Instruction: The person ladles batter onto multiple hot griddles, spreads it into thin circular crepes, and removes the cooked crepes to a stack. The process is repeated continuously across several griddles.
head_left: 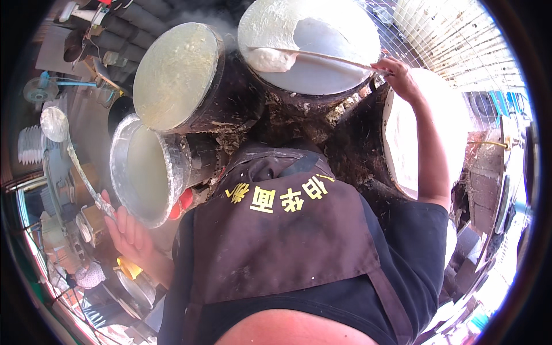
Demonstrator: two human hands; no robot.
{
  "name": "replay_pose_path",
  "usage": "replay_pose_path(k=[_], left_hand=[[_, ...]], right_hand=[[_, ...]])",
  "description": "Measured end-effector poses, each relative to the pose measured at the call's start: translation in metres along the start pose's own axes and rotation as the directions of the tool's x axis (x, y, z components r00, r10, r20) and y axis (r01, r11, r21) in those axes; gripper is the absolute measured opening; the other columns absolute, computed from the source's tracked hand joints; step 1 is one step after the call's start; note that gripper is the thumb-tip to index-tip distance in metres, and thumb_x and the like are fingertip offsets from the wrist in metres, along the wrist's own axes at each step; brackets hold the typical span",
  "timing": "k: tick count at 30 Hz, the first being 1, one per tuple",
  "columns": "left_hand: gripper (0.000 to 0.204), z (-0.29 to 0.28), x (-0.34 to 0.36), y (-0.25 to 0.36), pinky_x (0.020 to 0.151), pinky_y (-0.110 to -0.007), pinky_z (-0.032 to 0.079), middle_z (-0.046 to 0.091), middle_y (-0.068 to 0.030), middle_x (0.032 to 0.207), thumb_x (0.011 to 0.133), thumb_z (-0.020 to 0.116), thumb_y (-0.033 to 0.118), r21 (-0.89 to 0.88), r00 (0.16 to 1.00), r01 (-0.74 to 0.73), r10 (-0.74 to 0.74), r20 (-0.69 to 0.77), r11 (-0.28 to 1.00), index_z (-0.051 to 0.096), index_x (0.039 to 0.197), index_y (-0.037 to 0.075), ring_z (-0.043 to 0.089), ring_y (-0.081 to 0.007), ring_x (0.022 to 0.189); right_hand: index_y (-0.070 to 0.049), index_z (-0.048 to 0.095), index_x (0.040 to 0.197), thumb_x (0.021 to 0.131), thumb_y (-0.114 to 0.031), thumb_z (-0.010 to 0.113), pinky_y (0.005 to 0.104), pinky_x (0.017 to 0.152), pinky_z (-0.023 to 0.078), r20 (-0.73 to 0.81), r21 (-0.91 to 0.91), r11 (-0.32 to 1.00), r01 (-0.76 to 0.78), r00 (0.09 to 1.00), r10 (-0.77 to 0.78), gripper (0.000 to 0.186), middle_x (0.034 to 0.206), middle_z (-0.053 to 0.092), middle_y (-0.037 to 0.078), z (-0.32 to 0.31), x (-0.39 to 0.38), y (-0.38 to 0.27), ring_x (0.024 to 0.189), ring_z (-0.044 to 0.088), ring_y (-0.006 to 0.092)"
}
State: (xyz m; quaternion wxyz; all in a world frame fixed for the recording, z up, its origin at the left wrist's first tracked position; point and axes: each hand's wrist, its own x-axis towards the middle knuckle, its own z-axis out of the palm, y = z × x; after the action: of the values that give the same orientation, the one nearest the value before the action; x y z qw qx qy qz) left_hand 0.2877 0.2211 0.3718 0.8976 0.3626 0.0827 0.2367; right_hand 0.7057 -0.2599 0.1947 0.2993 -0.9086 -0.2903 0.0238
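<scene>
My right hand [401, 79] is closed around the end of a long thin stick [339, 59], reaching across a large round griddle [339, 80]. A wet white lump of batter [270, 60] sits by the stick's far end, and a white layer covers the griddle's far part. My left hand [131, 233] is out to the left. A batter-coated ladle [54, 124] stretches away from it, its handle lying between thumb and fingers. Beside that hand stands a metal bucket [118, 144] of pale liquid batter.
Another round griddle [178, 75], covered by a pale sheet, is at the far left, with steam near it. A bright white round top [422, 144] is under my right arm. The dark drums [230, 115] are crusted with batter. A wire rack [454, 34] stands far right.
</scene>
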Motion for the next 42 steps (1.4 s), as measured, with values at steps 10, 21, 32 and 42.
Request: replay_pose_path(k=[10,21,32,42], left_hand=[[0.051,-0.033,0.021,0.023,0.033,-0.020,0.033,0.036,-0.0043,0.074,0.105,0.034,0.018,-0.074,0.999,0.003,0.000,0.045,0.997,0.013,0.149,0.005,0.033,-0.0079,0.046],[0.055,-0.069,0.077,0.083,0.030,-0.020,0.030,0.036,-0.0037,0.072,0.105,0.034,0.021,0.009,0.952,0.091,-0.089,0.294,0.996,0.006,0.151,0.010,0.029,-0.0077,0.042],[0.055,-0.109,0.118,0.108,0.029,-0.019,0.029,0.035,-0.0037,0.070,0.105,0.034,0.021,0.033,0.909,0.256,-0.252,0.332,0.966,0.006,0.151,0.009,0.030,-0.0069,0.042],[0.055,-0.097,0.129,0.079,0.028,-0.020,0.028,0.036,-0.0043,0.072,0.106,0.030,0.025,-0.020,0.818,0.383,-0.329,0.472,0.924,0.004,0.151,0.012,0.029,-0.0072,0.042]], right_hand=[[-0.008,0.050,0.133,0.087,0.003,0.055,0.0289,0.070,0.054,-0.202,0.472,0.831,-0.293,0.882,0.426,0.048,0.100,0.064,0.012,0.009,-0.139,-0.074,0.079,0.062,0.0167],[-0.017,0.039,0.144,0.095,-0.014,0.051,0.0258,0.044,0.045,0.008,0.700,0.617,-0.359,0.868,0.497,0.051,0.073,0.056,0.003,0.245,-0.015,-0.261,0.052,0.052,0.0093],[-0.019,0.048,0.139,0.091,-0.012,0.054,0.0268,0.041,0.047,-0.030,0.704,0.481,-0.522,0.655,0.755,0.049,0.072,0.062,0.005,0.191,-0.103,-0.247,0.048,0.053,0.0093],[-0.012,0.050,0.135,0.093,-0.014,0.055,0.0314,0.050,0.050,-0.473,0.243,0.943,-0.228,0.821,0.320,0.042,0.075,0.063,0.010,0.219,-0.095,-0.223,0.055,0.058,0.0157]])
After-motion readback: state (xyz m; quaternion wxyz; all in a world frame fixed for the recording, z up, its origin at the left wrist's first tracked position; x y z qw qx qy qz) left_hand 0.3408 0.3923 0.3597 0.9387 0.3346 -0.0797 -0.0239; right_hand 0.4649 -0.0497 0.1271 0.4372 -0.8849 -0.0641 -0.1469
